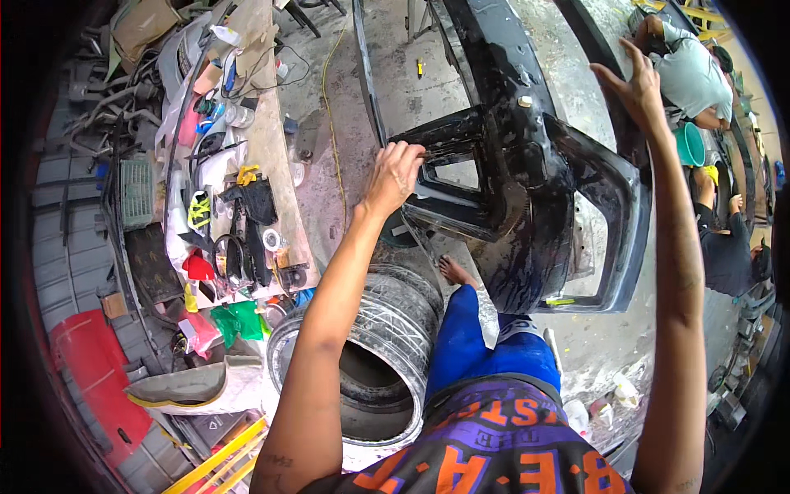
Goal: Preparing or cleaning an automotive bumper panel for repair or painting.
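A large black car bumper (514,49), wet and glossy in places, fills the space in front of me. My left hand (395,174) curls its fingers over the bumper's left edge, beside a long thin black strip (368,74). Raised at the right, my right hand (638,86) has its thumb and fingers spread and holds nothing. Behind that hand runs another long black piece (586,33); whether they touch I cannot tell. A small pale block (524,102) rests on the bumper's upper surface.
Worn tires (387,317) stand by my legs. At left, a cluttered workbench (284,165) carries tools and containers. A yellow cord (329,99) crosses the floor. A person in a light shirt (691,74) bends near a green bucket (690,145); another in dark clothes (728,255) is nearer.
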Motion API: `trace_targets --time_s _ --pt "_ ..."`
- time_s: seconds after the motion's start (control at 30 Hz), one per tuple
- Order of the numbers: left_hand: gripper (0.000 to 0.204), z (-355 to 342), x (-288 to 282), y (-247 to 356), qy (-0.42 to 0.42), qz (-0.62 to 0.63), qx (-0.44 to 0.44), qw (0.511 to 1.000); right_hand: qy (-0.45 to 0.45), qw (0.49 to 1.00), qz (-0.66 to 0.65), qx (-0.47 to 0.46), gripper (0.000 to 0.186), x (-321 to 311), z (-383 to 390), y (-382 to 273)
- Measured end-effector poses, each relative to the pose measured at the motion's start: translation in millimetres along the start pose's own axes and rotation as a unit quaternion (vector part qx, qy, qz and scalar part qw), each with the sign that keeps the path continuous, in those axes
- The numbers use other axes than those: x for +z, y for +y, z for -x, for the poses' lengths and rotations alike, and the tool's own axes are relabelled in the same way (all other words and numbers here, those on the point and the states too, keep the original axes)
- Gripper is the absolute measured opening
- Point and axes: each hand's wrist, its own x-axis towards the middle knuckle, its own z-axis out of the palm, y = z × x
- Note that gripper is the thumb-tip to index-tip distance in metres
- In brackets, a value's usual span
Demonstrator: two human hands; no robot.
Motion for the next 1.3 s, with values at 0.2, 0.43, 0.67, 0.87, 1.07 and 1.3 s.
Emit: trace_targets --time_s 0.2,0.43,0.67,0.87,1.07,1.3 --pt "0.013 -12 14 -10 -0.053 -0.019 0.047 0.997 -0.097 0.958 0.146 -0.226 0.059 42 15 72" --pt "0.016 -15 5 -12 -0.089 -0.065 0.072 0.991 -0.233 0.941 -0.111 0.219 0.057 -23 3 -42" --pt "0.01 -42 26 0 -0.117 -0.034 0.143 0.982 -0.2 0.94 -0.142 0.237 0.096 -32 2 -40" --pt "0.013 -55 36 14 -0.101 -0.014 0.142 0.985 -0.199 0.958 -0.102 0.179 0.104 -26 3 -30" --pt "0.015 -40 20 1 -0.098 -0.054 0.106 0.988 -0.248 0.924 -0.17 0.238 0.11 -64 -1 -49" --pt "0.013 -29 9 1 -0.096 -0.106 0.079 0.987 -0.148 0.972 -0.031 0.18 0.113 -28 13 -36"
